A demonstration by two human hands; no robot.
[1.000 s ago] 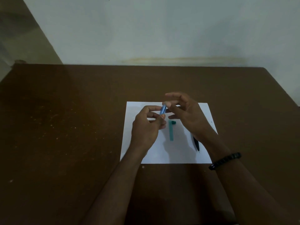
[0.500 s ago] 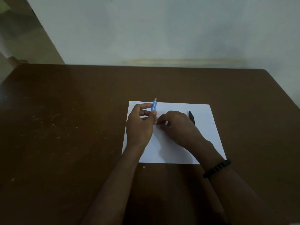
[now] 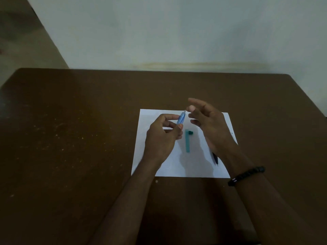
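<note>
The left hand grips the blue pen barrel above the paper, its upper end toward the spread fingers of the right hand (pinching or not, too blurred to tell). The person should steady the barrel and work over the sheet, near the teal cap.

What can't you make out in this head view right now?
- Head view: motion blur hides whether the right hand pinches anything at the tip of the blue pen barrel.
- Head view: the barrel's lower end is hidden inside the left hand.
- Head view: the far part of the black pen is covered by the right wrist.
- Head view: the teal piece on the paper is too small and dim to identify.
</note>
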